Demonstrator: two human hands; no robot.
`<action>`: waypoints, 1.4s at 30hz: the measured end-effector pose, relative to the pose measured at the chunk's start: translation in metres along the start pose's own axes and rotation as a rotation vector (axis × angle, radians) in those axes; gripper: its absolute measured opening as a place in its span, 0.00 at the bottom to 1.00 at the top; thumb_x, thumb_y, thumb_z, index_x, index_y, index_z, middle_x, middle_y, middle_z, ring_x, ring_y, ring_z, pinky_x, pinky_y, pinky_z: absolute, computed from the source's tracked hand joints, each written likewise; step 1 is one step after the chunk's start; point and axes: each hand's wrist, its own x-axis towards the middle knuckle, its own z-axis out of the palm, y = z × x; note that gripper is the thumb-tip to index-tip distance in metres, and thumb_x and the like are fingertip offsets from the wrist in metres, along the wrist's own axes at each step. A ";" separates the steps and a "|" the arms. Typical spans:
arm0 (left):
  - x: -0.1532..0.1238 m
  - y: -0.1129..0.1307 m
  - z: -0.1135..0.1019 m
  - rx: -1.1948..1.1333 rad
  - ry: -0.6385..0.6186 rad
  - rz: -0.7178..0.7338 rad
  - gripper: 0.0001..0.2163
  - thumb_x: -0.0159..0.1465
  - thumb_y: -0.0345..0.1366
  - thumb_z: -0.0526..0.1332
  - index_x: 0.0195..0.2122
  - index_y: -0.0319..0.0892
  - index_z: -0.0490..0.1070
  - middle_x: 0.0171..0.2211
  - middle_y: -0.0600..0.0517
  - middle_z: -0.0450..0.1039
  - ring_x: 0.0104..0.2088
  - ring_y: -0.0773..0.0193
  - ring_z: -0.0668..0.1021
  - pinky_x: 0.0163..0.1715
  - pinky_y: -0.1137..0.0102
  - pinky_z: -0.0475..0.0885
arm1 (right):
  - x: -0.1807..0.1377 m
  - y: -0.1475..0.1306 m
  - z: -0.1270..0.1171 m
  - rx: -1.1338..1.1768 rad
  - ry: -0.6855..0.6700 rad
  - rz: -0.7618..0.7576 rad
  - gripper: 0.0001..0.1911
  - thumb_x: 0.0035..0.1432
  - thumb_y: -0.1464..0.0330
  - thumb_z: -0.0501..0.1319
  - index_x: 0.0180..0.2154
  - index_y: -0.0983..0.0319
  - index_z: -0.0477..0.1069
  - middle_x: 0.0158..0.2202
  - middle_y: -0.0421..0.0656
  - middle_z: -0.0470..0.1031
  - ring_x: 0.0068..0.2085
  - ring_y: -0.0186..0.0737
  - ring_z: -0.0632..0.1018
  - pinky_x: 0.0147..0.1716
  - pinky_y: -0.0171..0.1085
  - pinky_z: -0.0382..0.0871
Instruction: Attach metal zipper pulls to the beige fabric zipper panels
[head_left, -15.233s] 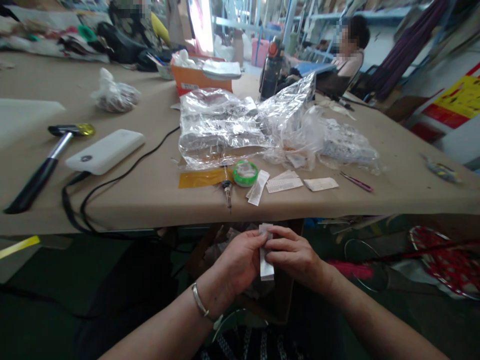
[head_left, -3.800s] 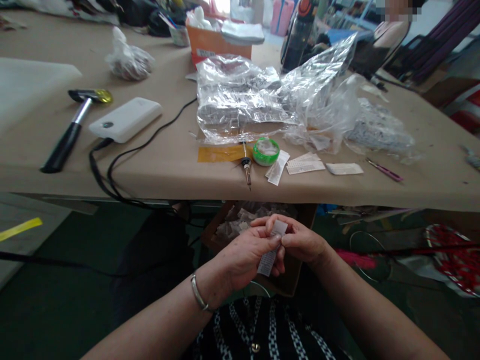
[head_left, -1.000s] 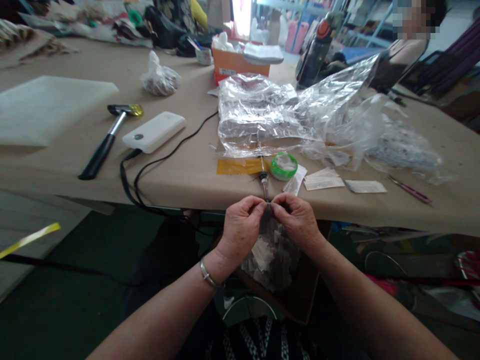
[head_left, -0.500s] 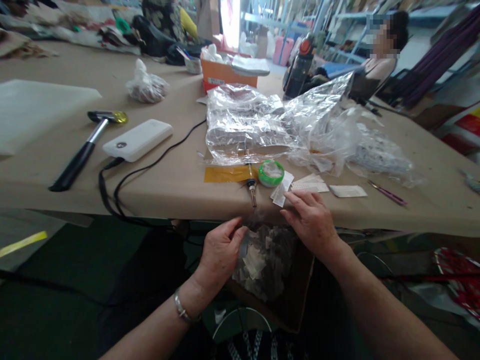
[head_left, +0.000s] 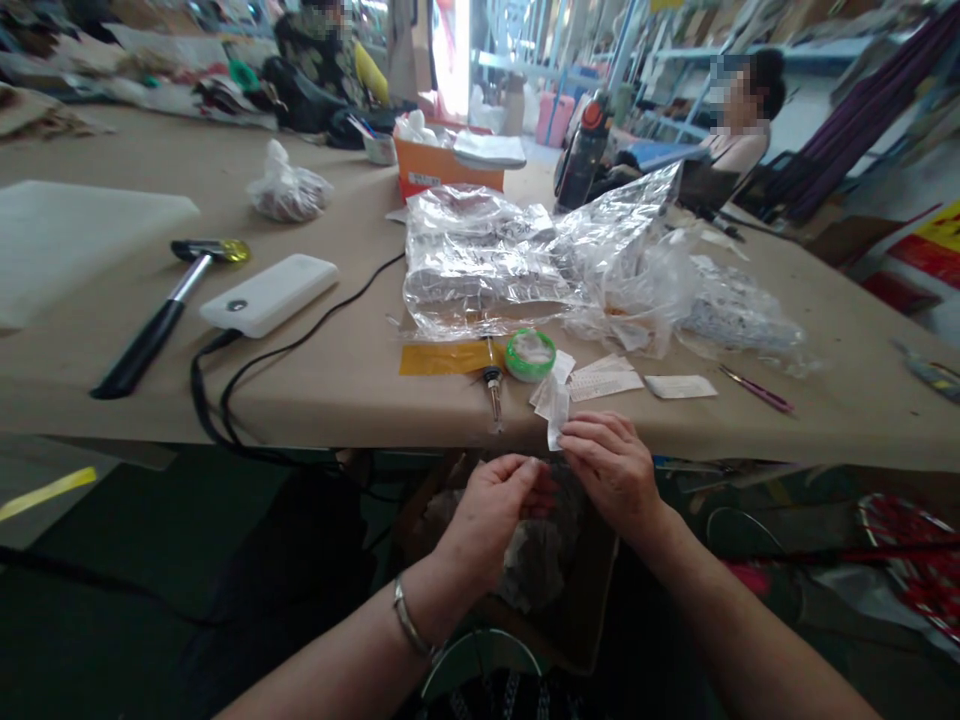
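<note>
My right hand [head_left: 616, 470] is at the table's front edge, its thumb and fingers pinched on the lower end of a thin white paper strip [head_left: 556, 412]. Just left of it, my left hand [head_left: 491, 515] hangs over a box with scraps, thumb pressed to the fingers; anything between them is too small to make out. A soldering-iron-like tool [head_left: 493, 385] points toward me from the edge, beside a small green-rimmed round tub [head_left: 530, 355]. Right of the tub lie printed white label strips [head_left: 606, 378]. Below my hands, pale scraps [head_left: 534, 565] partly fill the box [head_left: 589, 630].
Crumpled clear plastic bags [head_left: 487, 260] cover the table's middle. On the left are a hammer [head_left: 169, 315], a white power bank [head_left: 270, 293] and its black cable [head_left: 300, 340]. Purple-handled tweezers [head_left: 757, 388] lie at right. An orange box [head_left: 450, 170] and a bottle [head_left: 583, 155] stand behind; a person [head_left: 742, 120] sits beyond.
My left hand has moved right, closer to my right hand. My right hand has taken hold of a white strip and pulled its end down over the table's edge.
</note>
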 end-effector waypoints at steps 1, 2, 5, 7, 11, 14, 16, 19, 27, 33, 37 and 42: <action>0.002 0.001 0.005 -0.130 -0.040 -0.053 0.12 0.57 0.42 0.63 0.32 0.37 0.72 0.28 0.49 0.74 0.27 0.67 0.75 0.31 0.71 0.70 | -0.003 -0.005 -0.002 0.016 -0.004 -0.016 0.07 0.59 0.73 0.58 0.37 0.58 0.74 0.38 0.42 0.79 0.46 0.40 0.76 0.48 0.44 0.66; 0.004 0.002 0.010 -0.242 -0.075 -0.085 0.13 0.56 0.43 0.64 0.33 0.37 0.72 0.28 0.50 0.74 0.27 0.68 0.75 0.31 0.71 0.71 | -0.005 -0.010 -0.004 0.034 -0.013 -0.034 0.07 0.59 0.73 0.59 0.36 0.58 0.74 0.38 0.41 0.79 0.46 0.40 0.76 0.48 0.44 0.66; 0.010 0.004 0.019 -0.414 -0.114 -0.097 0.13 0.52 0.40 0.69 0.31 0.36 0.71 0.25 0.54 0.70 0.24 0.72 0.72 0.25 0.75 0.68 | -0.013 -0.024 -0.009 0.094 -0.069 -0.099 0.05 0.59 0.73 0.59 0.36 0.58 0.73 0.38 0.41 0.79 0.46 0.40 0.75 0.48 0.43 0.66; 0.014 0.005 0.021 -0.400 -0.103 -0.084 0.12 0.49 0.36 0.70 0.28 0.35 0.71 0.23 0.55 0.69 0.22 0.74 0.69 0.20 0.79 0.63 | -0.015 -0.028 -0.013 0.123 -0.102 -0.136 0.05 0.59 0.72 0.59 0.37 0.58 0.73 0.37 0.41 0.79 0.47 0.39 0.75 0.48 0.42 0.67; 0.015 0.003 0.021 -0.278 -0.027 -0.114 0.09 0.53 0.34 0.68 0.30 0.35 0.71 0.23 0.52 0.71 0.22 0.71 0.72 0.22 0.76 0.67 | -0.004 -0.009 -0.018 0.072 -0.104 -0.012 0.12 0.62 0.67 0.56 0.46 0.62 0.71 0.42 0.47 0.76 0.49 0.44 0.72 0.50 0.44 0.68; 0.013 0.001 0.019 -0.127 -0.002 -0.140 0.07 0.56 0.34 0.65 0.32 0.35 0.72 0.25 0.49 0.73 0.24 0.66 0.75 0.26 0.72 0.71 | 0.011 0.016 -0.018 -0.150 -0.153 0.180 0.20 0.62 0.63 0.55 0.52 0.66 0.68 0.47 0.53 0.72 0.51 0.51 0.69 0.52 0.49 0.66; 0.012 -0.001 0.018 -0.070 -0.007 -0.134 0.06 0.58 0.33 0.63 0.32 0.35 0.71 0.24 0.49 0.73 0.23 0.66 0.75 0.26 0.71 0.71 | 0.015 0.028 -0.017 -0.258 -0.231 0.215 0.23 0.60 0.60 0.58 0.53 0.66 0.68 0.49 0.54 0.71 0.52 0.54 0.68 0.52 0.52 0.65; 0.011 -0.002 0.017 -0.048 0.015 -0.147 0.05 0.59 0.32 0.61 0.33 0.35 0.71 0.24 0.49 0.74 0.23 0.67 0.75 0.26 0.72 0.71 | 0.010 0.034 -0.015 -0.288 -0.254 0.177 0.19 0.60 0.61 0.57 0.50 0.63 0.71 0.49 0.51 0.72 0.52 0.52 0.68 0.53 0.52 0.64; 0.013 -0.005 0.019 -0.068 0.042 -0.175 0.06 0.60 0.33 0.61 0.35 0.34 0.72 0.28 0.46 0.76 0.25 0.66 0.76 0.27 0.71 0.72 | 0.001 0.038 -0.017 -0.122 -0.110 0.203 0.11 0.61 0.66 0.57 0.43 0.59 0.74 0.41 0.46 0.76 0.46 0.45 0.73 0.49 0.46 0.68; 0.012 -0.007 0.023 -0.076 0.032 -0.182 0.06 0.61 0.32 0.59 0.33 0.34 0.71 0.26 0.47 0.75 0.23 0.67 0.76 0.25 0.73 0.71 | 0.023 0.037 -0.027 -0.178 -0.303 0.184 0.10 0.59 0.65 0.59 0.42 0.60 0.74 0.42 0.47 0.74 0.43 0.47 0.72 0.45 0.45 0.68; 0.011 -0.011 0.022 -0.076 0.041 -0.189 0.05 0.61 0.32 0.59 0.34 0.34 0.71 0.27 0.47 0.75 0.23 0.67 0.76 0.25 0.73 0.70 | 0.018 0.038 -0.027 -0.157 -0.251 0.177 0.08 0.61 0.67 0.57 0.34 0.60 0.75 0.36 0.45 0.75 0.40 0.44 0.72 0.43 0.42 0.68; 0.010 -0.011 0.023 -0.064 0.039 -0.202 0.05 0.61 0.32 0.59 0.34 0.35 0.70 0.26 0.48 0.75 0.22 0.68 0.75 0.24 0.74 0.70 | 0.015 0.039 -0.026 -0.233 -0.220 0.136 0.10 0.62 0.68 0.56 0.42 0.62 0.74 0.38 0.46 0.76 0.41 0.44 0.72 0.44 0.41 0.67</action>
